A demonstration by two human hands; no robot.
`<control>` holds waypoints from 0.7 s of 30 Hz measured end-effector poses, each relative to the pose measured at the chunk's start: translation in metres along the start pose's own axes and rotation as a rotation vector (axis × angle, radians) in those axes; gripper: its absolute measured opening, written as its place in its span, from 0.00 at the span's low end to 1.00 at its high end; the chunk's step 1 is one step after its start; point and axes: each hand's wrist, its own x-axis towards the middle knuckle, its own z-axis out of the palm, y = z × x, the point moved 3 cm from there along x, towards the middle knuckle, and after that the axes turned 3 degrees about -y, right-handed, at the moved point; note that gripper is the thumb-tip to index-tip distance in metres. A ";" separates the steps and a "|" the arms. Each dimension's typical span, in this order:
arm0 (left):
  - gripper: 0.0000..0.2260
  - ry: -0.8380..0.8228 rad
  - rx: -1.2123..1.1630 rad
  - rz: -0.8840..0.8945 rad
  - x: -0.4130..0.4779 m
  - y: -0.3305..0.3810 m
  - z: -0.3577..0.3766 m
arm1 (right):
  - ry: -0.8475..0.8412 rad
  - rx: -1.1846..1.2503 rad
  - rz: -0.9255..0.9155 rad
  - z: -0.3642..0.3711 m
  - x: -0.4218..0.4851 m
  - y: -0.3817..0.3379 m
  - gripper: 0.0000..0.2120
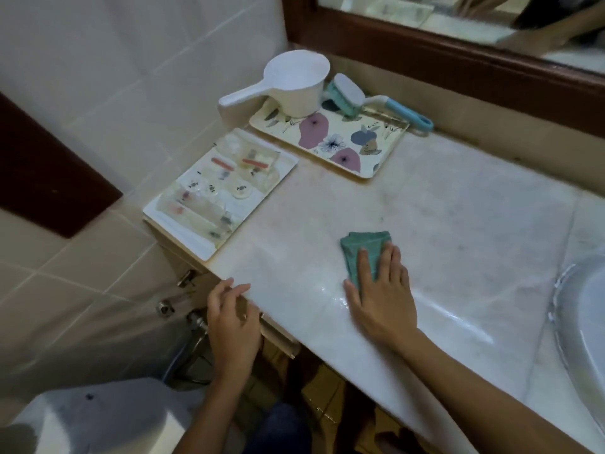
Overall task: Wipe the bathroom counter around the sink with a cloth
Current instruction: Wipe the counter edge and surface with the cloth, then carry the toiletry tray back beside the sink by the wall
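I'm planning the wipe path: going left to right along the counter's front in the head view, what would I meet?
Left hand → green cloth under the right hand → sink.

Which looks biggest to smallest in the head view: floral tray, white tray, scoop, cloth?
Largest: floral tray and white tray, alike, unranked.
Then scoop.
Smallest: cloth, partly under the right hand.

Green cloth (361, 249), pale marbled counter (442, 208), floral tray (376, 149)
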 end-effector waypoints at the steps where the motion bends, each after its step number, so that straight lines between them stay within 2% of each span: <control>1: 0.11 0.019 -0.057 -0.054 0.009 -0.002 -0.004 | -0.016 -0.008 -0.036 -0.003 0.015 -0.003 0.33; 3: 0.10 0.082 -0.195 -0.147 0.028 -0.005 -0.011 | -0.051 -0.026 -0.086 -0.009 0.042 -0.010 0.32; 6: 0.12 0.212 -0.374 -0.306 0.055 -0.012 -0.024 | -0.047 -0.050 -0.045 -0.024 0.071 -0.030 0.28; 9: 0.17 0.269 -0.533 -0.473 0.081 -0.024 -0.036 | 0.348 -0.035 -0.089 -0.048 0.089 -0.067 0.15; 11: 0.18 0.294 -0.613 -0.506 0.098 -0.029 -0.045 | 0.537 0.124 -0.198 -0.060 0.106 -0.096 0.10; 15: 0.21 0.285 -0.729 -0.563 0.129 -0.036 -0.056 | 0.386 0.285 -0.277 -0.076 0.175 -0.150 0.13; 18: 0.22 0.266 -0.747 -0.583 0.148 -0.035 -0.061 | 0.252 0.228 -0.255 -0.075 0.231 -0.175 0.16; 21: 0.23 0.228 -0.784 -0.601 0.162 -0.033 -0.060 | 0.199 0.180 -0.225 -0.073 0.271 -0.192 0.19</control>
